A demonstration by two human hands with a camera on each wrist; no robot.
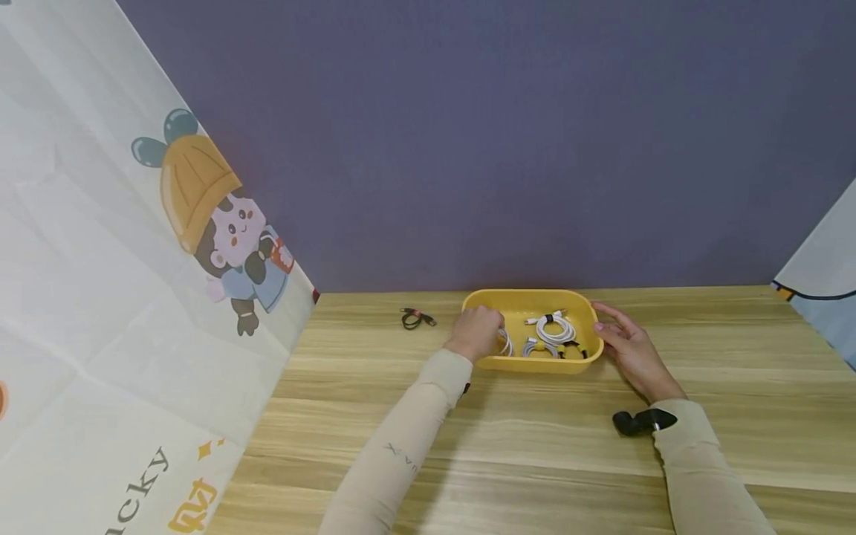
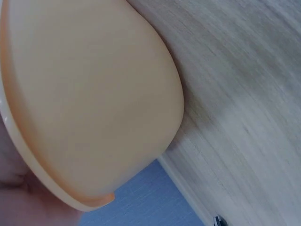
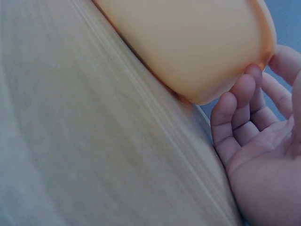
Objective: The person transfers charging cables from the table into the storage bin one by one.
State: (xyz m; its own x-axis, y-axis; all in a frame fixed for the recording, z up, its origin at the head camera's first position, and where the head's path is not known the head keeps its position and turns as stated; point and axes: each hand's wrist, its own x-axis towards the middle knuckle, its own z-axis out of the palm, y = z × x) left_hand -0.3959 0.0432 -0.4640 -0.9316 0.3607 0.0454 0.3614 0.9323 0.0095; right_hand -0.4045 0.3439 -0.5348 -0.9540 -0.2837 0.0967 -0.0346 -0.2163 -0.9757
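Note:
A yellow bin [image 1: 535, 365] with rounded corners stands near the table's back edge. My left hand [image 1: 476, 331] reaches over its left end, fingers bent down and hidden inside. From beside those fingers a white cable [image 1: 507, 345] loops out, held in the hand. At the opposite end my right hand [image 1: 635, 357] holds the bin's rim with thumb and fingertips; curled fingers [image 3: 243, 89] touch the outer wall in the right wrist view. Inside, to the right, lie a coiled white cable [image 1: 565, 330] with a black tie and a grey cable [image 1: 533, 347] with a yellow tie.
Left of the bin a small coiled black cable [image 1: 417, 319] lies on the wooden table [image 1: 535, 446]. A dark blue panel [image 1: 508, 148] rises behind the table, and a printed white sheet [image 1: 80, 245] hangs at the left.

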